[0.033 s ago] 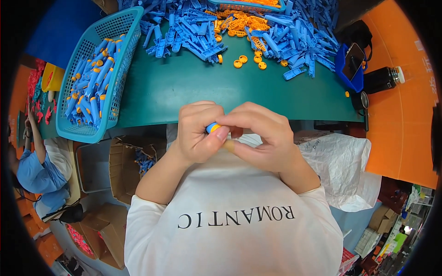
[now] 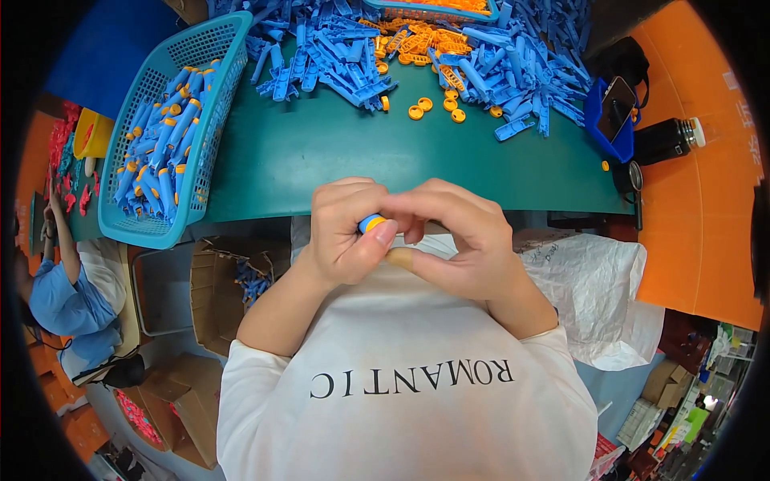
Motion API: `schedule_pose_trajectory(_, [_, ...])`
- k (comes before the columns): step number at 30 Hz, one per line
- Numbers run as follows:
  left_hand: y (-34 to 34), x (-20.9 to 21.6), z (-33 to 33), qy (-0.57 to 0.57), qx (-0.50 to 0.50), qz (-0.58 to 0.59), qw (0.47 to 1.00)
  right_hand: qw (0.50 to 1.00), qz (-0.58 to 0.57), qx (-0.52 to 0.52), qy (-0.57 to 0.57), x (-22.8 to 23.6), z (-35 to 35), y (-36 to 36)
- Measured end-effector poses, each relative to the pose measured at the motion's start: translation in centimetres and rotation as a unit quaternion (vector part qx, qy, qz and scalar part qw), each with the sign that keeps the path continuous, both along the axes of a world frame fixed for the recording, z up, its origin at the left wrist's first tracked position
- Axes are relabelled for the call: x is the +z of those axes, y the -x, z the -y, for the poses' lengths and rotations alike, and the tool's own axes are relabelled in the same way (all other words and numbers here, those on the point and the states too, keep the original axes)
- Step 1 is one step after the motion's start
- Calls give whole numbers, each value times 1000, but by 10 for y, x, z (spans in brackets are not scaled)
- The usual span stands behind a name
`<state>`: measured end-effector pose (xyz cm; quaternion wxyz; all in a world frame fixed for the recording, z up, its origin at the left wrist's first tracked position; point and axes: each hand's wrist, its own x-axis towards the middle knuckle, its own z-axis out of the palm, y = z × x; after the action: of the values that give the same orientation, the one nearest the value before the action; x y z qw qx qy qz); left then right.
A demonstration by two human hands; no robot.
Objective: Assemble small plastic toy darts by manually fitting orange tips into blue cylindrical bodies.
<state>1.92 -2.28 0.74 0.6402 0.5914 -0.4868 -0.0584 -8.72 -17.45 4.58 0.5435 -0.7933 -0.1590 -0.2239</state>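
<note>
My left hand (image 2: 343, 232) is closed around a small blue plastic tube (image 2: 366, 221) with a yellow-orange end cap (image 2: 375, 224). Only the capped end peeks out between thumb and forefinger; the palm hides the rest. Close beside it, my right hand (image 2: 472, 236) is cupped, its fingertips by the capped end and slightly blurred. Its thumb stays apart from the fingers, and I see nothing between them. Both hands are held in front of my shirt, at the near edge of the green table (image 2: 313, 160).
A blue basket (image 2: 108, 192) of capped blue tubes stands at left. Blue plastic parts (image 2: 337, 60) and orange pieces (image 2: 425, 36) are heaped at the back, with loose orange caps (image 2: 425, 104) before them. A black bottle (image 2: 662, 140) lies right. A co-worker (image 2: 68, 293) sits far left.
My right hand's fingertips have shifted slightly over the capped end and its thumb has moved a little left. My left hand keeps its hold on the tube.
</note>
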Motion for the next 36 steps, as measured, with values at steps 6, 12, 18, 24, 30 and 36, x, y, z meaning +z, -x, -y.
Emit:
schedule_pose_trajectory(6, [0,3,-8,6,16,16,1000,976,-105,-50,-183,-28,21,-3])
schedule_pose_trajectory(12, [-11,24,-20,-22,259,242,935,965,-138,-102,-198,-49,44,-8])
schedule_pose_trajectory(18, [-91,39,-55,-326,672,408,525,963,-198,-90,-161,-59,45,-7])
schedule_pose_trajectory(24, [-80,7,9,-304,310,392,811,961,-257,-62,-76,-53,24,-17])
schedule_pose_trajectory(30, [-75,-17,19,-319,204,398,836,973,-223,-52,-19,-53,31,-17])
schedule_pose_trajectory(36, [-9,-16,6,-349,271,384,811,960,-230,-158,-15,-56,35,-28])
